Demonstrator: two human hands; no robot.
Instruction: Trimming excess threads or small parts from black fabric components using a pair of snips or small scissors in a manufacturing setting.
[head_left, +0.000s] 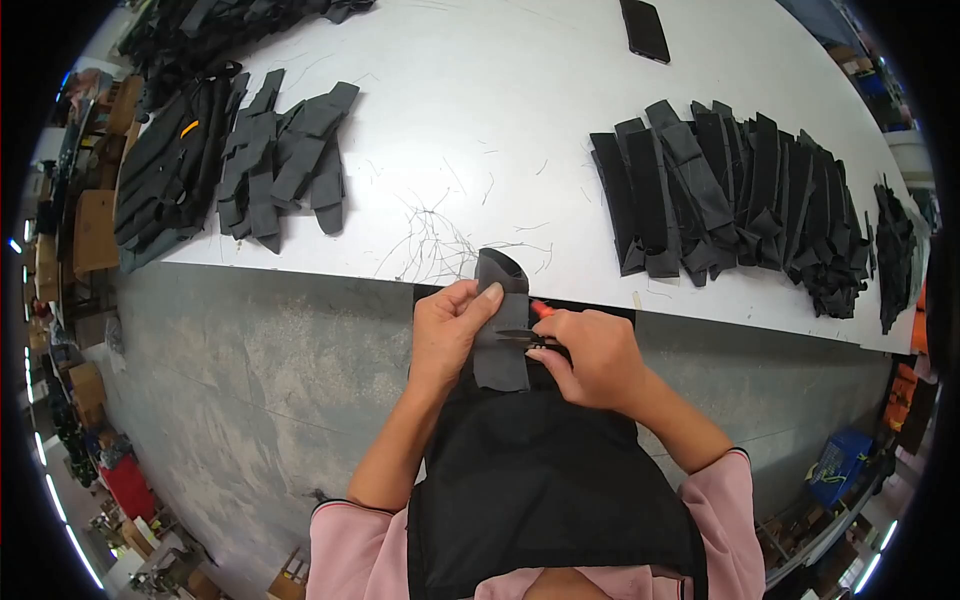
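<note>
Pinched grey strip (pixel 502 366) fore-and-aft in left hand (pixel 447 325); gripped snips (pixel 518 336) in right hand (pixel 597 356), pointed leftward across strip.

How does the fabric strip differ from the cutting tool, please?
The fabric strip is dark grey and black; the cutting tool has red on it. The left hand pinches the strip; the right hand grips the tool. The strip runs up the picture; the tool's blade lies across it.
</note>
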